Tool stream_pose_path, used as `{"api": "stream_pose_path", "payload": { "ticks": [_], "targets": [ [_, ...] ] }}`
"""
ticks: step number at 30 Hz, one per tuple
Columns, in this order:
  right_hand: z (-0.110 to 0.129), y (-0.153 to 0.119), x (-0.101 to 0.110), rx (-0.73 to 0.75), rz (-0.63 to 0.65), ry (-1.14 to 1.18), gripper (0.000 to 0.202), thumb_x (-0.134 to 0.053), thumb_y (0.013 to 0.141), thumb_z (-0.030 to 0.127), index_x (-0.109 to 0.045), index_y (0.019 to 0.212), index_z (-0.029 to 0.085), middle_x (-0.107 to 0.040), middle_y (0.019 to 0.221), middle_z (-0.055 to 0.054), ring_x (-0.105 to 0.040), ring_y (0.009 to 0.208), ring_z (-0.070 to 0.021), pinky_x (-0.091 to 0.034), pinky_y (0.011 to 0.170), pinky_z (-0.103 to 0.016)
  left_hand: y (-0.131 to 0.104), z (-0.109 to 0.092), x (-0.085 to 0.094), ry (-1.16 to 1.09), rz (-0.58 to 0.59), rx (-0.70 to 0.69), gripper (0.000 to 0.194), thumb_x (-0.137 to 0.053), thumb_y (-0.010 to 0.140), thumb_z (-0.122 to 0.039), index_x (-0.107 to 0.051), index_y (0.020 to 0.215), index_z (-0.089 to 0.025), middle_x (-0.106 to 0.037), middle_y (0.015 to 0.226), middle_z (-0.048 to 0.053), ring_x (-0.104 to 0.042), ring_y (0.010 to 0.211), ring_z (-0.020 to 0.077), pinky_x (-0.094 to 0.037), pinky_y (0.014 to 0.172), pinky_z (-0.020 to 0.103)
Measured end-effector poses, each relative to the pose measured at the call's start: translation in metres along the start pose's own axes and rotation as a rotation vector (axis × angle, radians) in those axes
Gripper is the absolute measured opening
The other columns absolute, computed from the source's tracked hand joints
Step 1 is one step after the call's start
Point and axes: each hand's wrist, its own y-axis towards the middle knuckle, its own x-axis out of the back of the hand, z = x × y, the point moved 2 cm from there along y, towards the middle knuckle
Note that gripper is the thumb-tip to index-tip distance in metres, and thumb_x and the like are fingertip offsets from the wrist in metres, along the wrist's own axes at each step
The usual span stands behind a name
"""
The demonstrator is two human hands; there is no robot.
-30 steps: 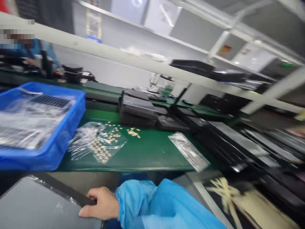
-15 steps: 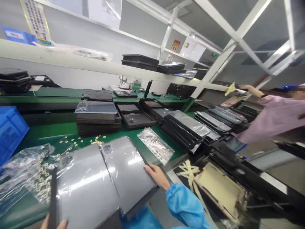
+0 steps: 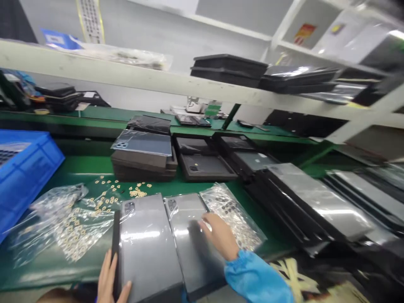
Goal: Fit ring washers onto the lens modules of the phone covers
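On green bench (image 3: 195, 190) | left hand (image 3: 110, 280) gripping tray edge; right hand (image 3: 220, 235) half-curled | white shelving (image 3: 176, 79) behind

To the right of the blue crate (image 3: 30, 176), I have two flat gray panels side by side, both face up under shiny clear film. The left panel (image 3: 148, 248), nearer the crate, has dark backing along its left and near edges. The right panel (image 3: 192, 248), farther from it, slants slightly. Each shows round camera rings in its far left corner.
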Motion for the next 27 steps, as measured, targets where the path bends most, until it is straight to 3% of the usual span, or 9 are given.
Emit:
{"api": "stream_pose_path", "payload": {
  "ticks": [4, 6, 8, 12, 16, 19, 22, 27],
  "targets": [
    [0.095, 0.064, -0.038, 0.354, 0.088, 0.069, 0.024, -0.060, 0.089, 0.034, -0.062, 0.112, 0.025, -0.062, 0.126, -0.004, -0.053, 0.119, -0.0188, -0.039, 0.102, -0.029, 0.008, 0.004, 0.016, 0.118, 0.082, -0.058, 0.068, -0.050, 0.092, -0.038, -0.021, 0.153, -0.031, -0.028, 0.159, 0.007, -0.030, 0.145, 0.0320, -0.027, 0.117, 0.056],
    [0.131, 0.095, -0.060, 0.408, 0.082, 0.070, 0.033, -0.064, 0.087, 0.034, -0.060, 0.118, 0.022, -0.059, 0.132, -0.007, -0.050, 0.123, -0.0225, -0.037, 0.104, -0.035, 0.014, 0.004, 0.020, 0.146, 0.091, -0.069, 0.066, -0.051, 0.092, -0.038, -0.024, 0.152, -0.030, -0.027, 0.160, 0.008, -0.028, 0.146, 0.0322, -0.028, 0.117, 0.056],
    [0.151, 0.119, -0.077, 0.402, 0.064, 0.065, 0.028, -0.060, 0.090, 0.033, -0.062, 0.114, 0.019, -0.063, 0.122, -0.010, -0.053, 0.116, -0.0255, -0.039, 0.099, -0.040, 0.018, 0.000, 0.018, 0.151, 0.110, -0.057, 0.066, -0.051, 0.092, -0.037, -0.025, 0.152, -0.030, -0.021, 0.162, 0.008, -0.024, 0.147, 0.0323, -0.029, 0.117, 0.055],
    [0.162, 0.126, -0.093, 0.373, 0.025, 0.075, 0.018, -0.055, 0.094, 0.032, -0.065, 0.102, 0.019, -0.065, 0.099, -0.009, -0.056, 0.097, -0.0251, -0.041, 0.085, -0.039, 0.015, -0.014, 0.004, 0.097, 0.033, -0.031, 0.063, -0.047, 0.094, -0.031, -0.023, 0.153, -0.030, -0.020, 0.162, 0.009, -0.023, 0.148, 0.0311, -0.029, 0.118, 0.055],
    [0.171, 0.101, -0.096, 0.466, 0.033, 0.115, 0.013, -0.061, 0.090, 0.030, -0.064, 0.099, 0.022, -0.063, 0.099, -0.005, -0.056, 0.096, -0.0235, -0.041, 0.084, -0.037, 0.011, -0.015, -0.003, 0.082, -0.047, -0.035, 0.066, -0.045, 0.094, -0.028, -0.016, 0.154, -0.031, -0.026, 0.160, 0.011, -0.027, 0.146, 0.0315, -0.031, 0.117, 0.056],
    [0.177, 0.085, -0.100, 0.542, 0.059, 0.158, 0.015, -0.064, 0.087, 0.027, -0.062, 0.102, 0.024, -0.062, 0.100, -0.004, -0.056, 0.096, -0.0218, -0.043, 0.081, -0.035, 0.013, -0.008, 0.002, 0.144, -0.010, -0.051, 0.075, -0.050, 0.092, -0.029, -0.009, 0.155, -0.030, -0.026, 0.159, 0.014, -0.032, 0.144, 0.0335, -0.040, 0.112, 0.054],
    [0.172, 0.084, -0.103, 0.558, 0.082, 0.198, 0.018, -0.061, 0.089, 0.023, -0.060, 0.107, 0.023, -0.062, 0.103, -0.005, -0.056, 0.097, -0.0214, -0.044, 0.082, -0.035, 0.023, -0.006, 0.011, 0.196, 0.049, -0.049, 0.076, -0.052, 0.091, -0.031, -0.010, 0.155, -0.028, -0.032, 0.157, 0.014, -0.038, 0.141, 0.0334, -0.046, 0.109, 0.049],
    [0.148, 0.096, -0.103, 0.543, 0.122, 0.243, 0.015, -0.053, 0.094, 0.024, -0.061, 0.107, 0.023, -0.062, 0.102, -0.006, -0.056, 0.096, -0.0221, -0.043, 0.084, -0.036, 0.059, -0.019, 0.019, 0.203, 0.064, -0.027, 0.072, -0.051, 0.093, -0.033, -0.014, 0.154, -0.029, -0.037, 0.154, 0.012, -0.040, 0.140, 0.0307, -0.042, 0.111, 0.050]
  ]
}}
